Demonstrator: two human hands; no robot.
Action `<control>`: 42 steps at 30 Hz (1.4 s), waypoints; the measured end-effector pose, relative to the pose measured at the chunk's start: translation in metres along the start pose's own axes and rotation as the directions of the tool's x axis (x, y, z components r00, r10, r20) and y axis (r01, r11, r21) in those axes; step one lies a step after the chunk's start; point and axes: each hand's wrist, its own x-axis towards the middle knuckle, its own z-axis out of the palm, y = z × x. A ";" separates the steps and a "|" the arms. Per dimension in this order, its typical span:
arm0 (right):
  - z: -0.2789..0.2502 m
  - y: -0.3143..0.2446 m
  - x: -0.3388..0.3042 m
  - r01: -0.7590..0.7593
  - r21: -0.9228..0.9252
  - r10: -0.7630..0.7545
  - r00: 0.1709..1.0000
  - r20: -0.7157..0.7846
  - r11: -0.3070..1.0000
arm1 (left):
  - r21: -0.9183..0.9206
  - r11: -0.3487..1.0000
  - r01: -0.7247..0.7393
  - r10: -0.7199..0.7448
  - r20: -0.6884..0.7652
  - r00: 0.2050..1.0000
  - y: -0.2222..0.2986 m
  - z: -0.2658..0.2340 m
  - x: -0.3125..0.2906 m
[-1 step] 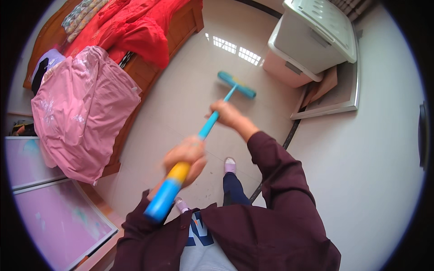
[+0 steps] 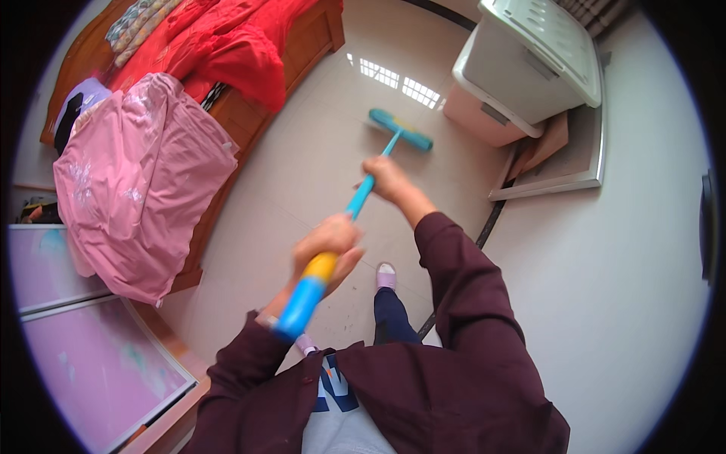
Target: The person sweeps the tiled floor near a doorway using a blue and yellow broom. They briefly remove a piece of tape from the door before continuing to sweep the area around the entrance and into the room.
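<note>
Both my hands are closed around the pole of a long-handled teal floor broom or mop (image 2: 360, 198); blur hides which kind it is. My left hand (image 2: 327, 244) grips it nearer my body, just above the yellow band and blue end (image 2: 301, 306). Farther down the pole is my right hand (image 2: 386, 180), wrapped around the thin teal part. The wide teal head (image 2: 412, 138), with a yellow patch at its middle, is at the pale tiled floor (image 2: 265, 204) ahead of me.
On the left, pink cloth (image 2: 144, 189) and red bedding (image 2: 249, 64) drape over a wooden bed (image 2: 306, 45). Lilac-fronted drawers (image 2: 106, 371) stand near left. Stacked storage boxes (image 2: 514, 68) and a leaning metal-edged frame (image 2: 560, 181) line the white wall (image 2: 620, 287) at right.
The pole's blue end and my left hand have shifted right and slightly up. My right hand and the teal head have moved a little farther away and right.
</note>
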 end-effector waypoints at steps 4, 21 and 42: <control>0.019 0.026 -0.004 0.044 -0.068 -0.061 0.956 -0.286 0.997 | -0.010 0.966 0.258 -0.258 -0.024 0.966 -0.060 0.035 -0.021; 0.022 -0.143 0.012 0.307 0.202 -0.316 0.949 0.015 0.930 | -0.092 0.970 -0.226 0.188 -0.308 0.933 0.062 -0.060 -0.012; 0.000 -0.158 -0.027 0.237 0.172 -0.255 0.963 0.091 0.956 | -0.206 0.968 -0.145 0.168 0.098 0.981 0.096 -0.067 -0.003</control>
